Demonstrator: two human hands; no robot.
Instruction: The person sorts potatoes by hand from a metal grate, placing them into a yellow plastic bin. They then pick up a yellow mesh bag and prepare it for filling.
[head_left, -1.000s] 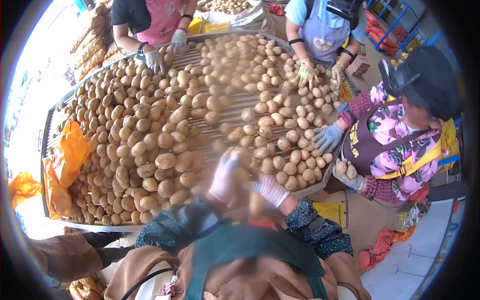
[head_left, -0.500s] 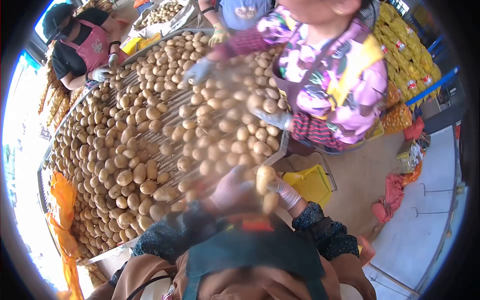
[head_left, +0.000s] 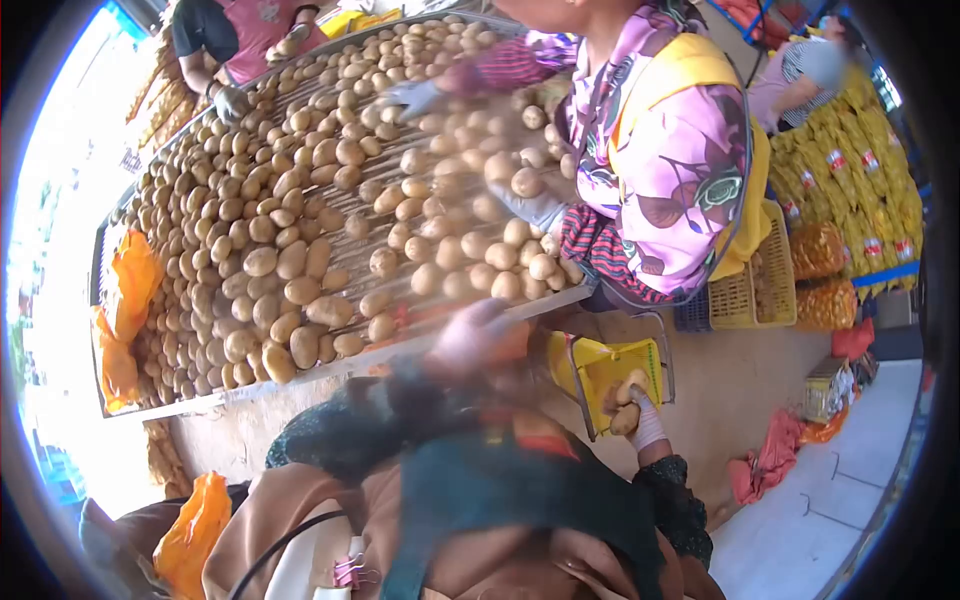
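Many potatoes (head_left: 262,262) lie spread over a slatted table (head_left: 440,338) with a metal edge. My left hand (head_left: 468,340) is smeared by motion just at the table's near edge, and its fingers cannot be made out. Off to the right, my right hand (head_left: 643,408) holds potatoes (head_left: 626,418) over a yellow basket (head_left: 592,372) on a metal frame. The held potatoes are within the basket's opening or just above it; their exact height is unclear.
A co-worker in a floral top (head_left: 680,165) reaches over the table's right side with gloved hands. Another person in a pink apron (head_left: 262,35) stands at the far left. Yellow crates (head_left: 775,275), stacked net sacks (head_left: 860,190) and orange bags (head_left: 130,285) surround the table.
My right hand has moved right, away from my left hand, to the yellow basket with potatoes in it. The view has shifted, showing more of the basket and floor.
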